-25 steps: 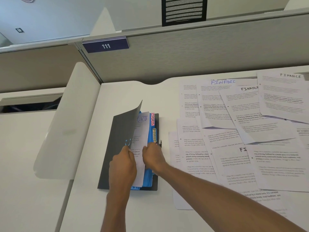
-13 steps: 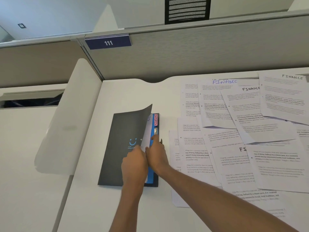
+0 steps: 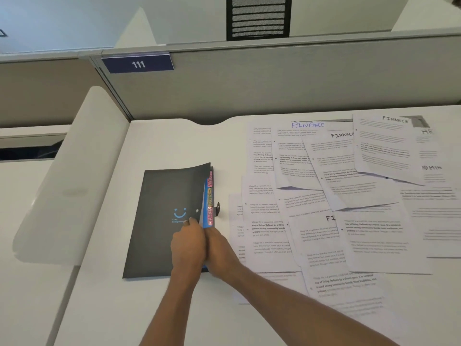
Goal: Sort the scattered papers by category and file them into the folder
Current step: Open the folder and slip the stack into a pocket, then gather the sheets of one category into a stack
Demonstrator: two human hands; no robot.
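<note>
A dark grey folder (image 3: 159,221) with a blue smiley lies on the white desk (image 3: 174,143), its cover almost flat. Blue dividers with coloured tabs (image 3: 209,198) show along its right edge. My left hand (image 3: 188,245) grips the cover near that edge. My right hand (image 3: 220,253) sits against it at the folder's lower right, its fingers hidden under the cover. Scattered printed papers (image 3: 324,196), several headed FINANCE, overlap to the right of the folder.
Sheets headed HR and ADMIN (image 3: 431,168) lie at the far right. A grey partition (image 3: 274,78) with a sign 111 (image 3: 138,64) closes off the back. A white curved side panel (image 3: 69,183) borders the desk on the left.
The raised cover has come down over the white sheet and dividers, so the sheet is now hidden. Both hands moved right along the folder's edge.
</note>
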